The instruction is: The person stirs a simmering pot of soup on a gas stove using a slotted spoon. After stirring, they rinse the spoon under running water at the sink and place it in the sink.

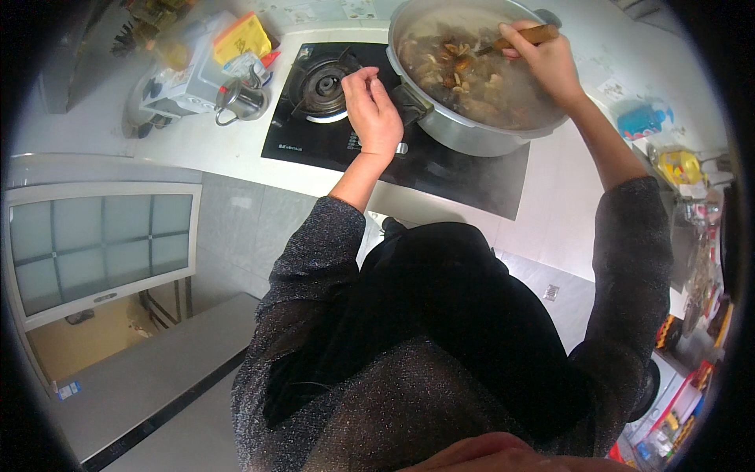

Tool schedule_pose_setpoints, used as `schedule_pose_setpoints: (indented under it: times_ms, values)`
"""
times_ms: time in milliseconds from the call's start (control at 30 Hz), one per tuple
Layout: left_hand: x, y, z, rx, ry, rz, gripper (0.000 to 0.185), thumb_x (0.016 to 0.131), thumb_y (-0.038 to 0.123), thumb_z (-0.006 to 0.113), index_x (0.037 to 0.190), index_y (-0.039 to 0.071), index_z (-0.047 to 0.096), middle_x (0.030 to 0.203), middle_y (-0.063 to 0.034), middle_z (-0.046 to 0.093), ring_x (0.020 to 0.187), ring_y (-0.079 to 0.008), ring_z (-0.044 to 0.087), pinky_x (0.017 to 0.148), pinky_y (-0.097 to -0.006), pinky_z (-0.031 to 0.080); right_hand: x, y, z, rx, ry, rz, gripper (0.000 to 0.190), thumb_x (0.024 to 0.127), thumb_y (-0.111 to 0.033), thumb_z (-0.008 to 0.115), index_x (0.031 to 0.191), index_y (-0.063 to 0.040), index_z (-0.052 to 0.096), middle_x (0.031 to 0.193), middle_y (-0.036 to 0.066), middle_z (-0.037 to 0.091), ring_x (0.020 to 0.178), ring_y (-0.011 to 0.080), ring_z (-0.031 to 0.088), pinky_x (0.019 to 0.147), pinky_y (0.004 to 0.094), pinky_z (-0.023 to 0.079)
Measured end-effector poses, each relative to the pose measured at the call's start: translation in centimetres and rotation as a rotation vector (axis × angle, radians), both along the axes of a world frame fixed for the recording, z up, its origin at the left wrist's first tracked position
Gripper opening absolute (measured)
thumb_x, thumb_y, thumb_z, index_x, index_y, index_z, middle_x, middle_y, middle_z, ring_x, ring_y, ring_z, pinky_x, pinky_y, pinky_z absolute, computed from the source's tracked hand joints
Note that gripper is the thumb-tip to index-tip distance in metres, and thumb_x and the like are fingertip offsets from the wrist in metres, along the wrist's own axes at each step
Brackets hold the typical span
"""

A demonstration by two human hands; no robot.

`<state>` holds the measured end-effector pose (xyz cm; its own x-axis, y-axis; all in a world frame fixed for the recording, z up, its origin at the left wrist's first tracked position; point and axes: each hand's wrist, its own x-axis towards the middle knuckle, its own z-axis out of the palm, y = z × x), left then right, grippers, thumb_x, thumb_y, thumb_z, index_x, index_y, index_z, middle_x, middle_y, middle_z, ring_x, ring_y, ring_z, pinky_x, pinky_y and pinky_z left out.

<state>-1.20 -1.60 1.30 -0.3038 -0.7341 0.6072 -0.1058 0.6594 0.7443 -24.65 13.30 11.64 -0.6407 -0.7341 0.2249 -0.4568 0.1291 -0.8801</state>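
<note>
My right hand (545,62) grips the wooden handle (534,35) of a cooking utensil over a large metal pot (472,133). Its metal shank (485,51) runs down into the food, and the working end is buried there. Brown chunks and pale sliced pieces, seemingly a meat stew (457,74), fill the pot beneath haze that looks like steam. My left hand (374,112) hovers between the bare burner (326,87) and the pot's dark side handle (413,103). Its fingers are loosely curled; nothing shows in them, though the palm is hidden.
The pot covers the right part of a black glass gas hob (348,150). Left of it stand a metal oil pot (242,100), a yellow packet (243,40) and a white appliance (189,88). A blue bottle (640,123) is at right. A frosted-glass door (103,236) stands lower left.
</note>
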Motion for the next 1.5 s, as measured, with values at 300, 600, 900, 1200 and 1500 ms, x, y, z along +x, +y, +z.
schedule_pose_setpoints:
  times_ms: [300, 600, 900, 1200, 1500]
  values:
    - [0.0, 0.1, 0.2, -0.013, 0.023, -0.012, 0.016, 0.097, 0.006, 0.049, 0.108, -0.002, 0.057, 0.105, -0.016, 0.053, 0.092, -0.0288, 0.056, 0.083, -0.0367, 0.047, -4.0, 2.8, 0.6, -0.091, -0.137, -0.005, 0.04, 0.095, -0.034, 0.067, 0.104, 0.004, 0.067, 0.092, 0.009, 0.07, 0.08, 0.0142, 0.069, 0.075, 0.0242, 0.054]
    - [-0.1, 0.0, 0.2, -0.062, 0.022, 0.002, 0.016, 0.095, 0.004, 0.048, 0.107, -0.002, 0.057, 0.101, -0.0178, 0.053, 0.088, -0.0329, 0.056, 0.078, -0.0399, 0.046, -4.7, 5.7, 1.4, -0.201, -0.147, -0.054, 0.036, 0.095, -0.027, 0.068, 0.105, 0.008, 0.066, 0.102, 0.014, 0.069, 0.085, 0.0202, 0.071, 0.079, 0.0297, 0.058]
    - [-0.1, 0.1, 0.2, -0.05, 0.03, 0.008, 0.016, 0.095, 0.004, 0.048, 0.107, -0.002, 0.057, 0.102, -0.0182, 0.054, 0.089, -0.0334, 0.056, 0.078, -0.0404, 0.046, -4.3, 6.7, 2.4, -0.151, -0.097, -0.023, 0.035, 0.096, -0.028, 0.066, 0.105, 0.007, 0.066, 0.102, 0.015, 0.069, 0.084, 0.0196, 0.071, 0.08, 0.0281, 0.057]
    - [0.0, 0.2, 0.4, -0.05, 0.007, 0.014, 0.015, 0.095, 0.005, 0.049, 0.106, -0.002, 0.057, 0.101, -0.0179, 0.054, 0.09, -0.034, 0.056, 0.079, -0.0406, 0.046, -2.5, 6.7, 4.5, -0.089, 0.034, -0.071, 0.034, 0.096, -0.029, 0.066, 0.101, 0.005, 0.068, 0.092, 0.01, 0.07, 0.081, 0.0149, 0.07, 0.079, 0.0249, 0.054]
    - [-0.1, 0.2, 0.7, -0.052, 0.012, 0.011, 0.015, 0.096, 0.005, 0.048, 0.107, -0.002, 0.056, 0.101, -0.0182, 0.054, 0.091, -0.0344, 0.056, 0.081, -0.0409, 0.047, -0.4, 7.3, 6.9, -0.143, 0.175, -0.037, 0.028, 0.093, -0.028, 0.07, 0.09, 0.0, 0.071, 0.082, 0.007, 0.073, 0.072, 0.0117, 0.069, 0.072, 0.0226, 0.05]
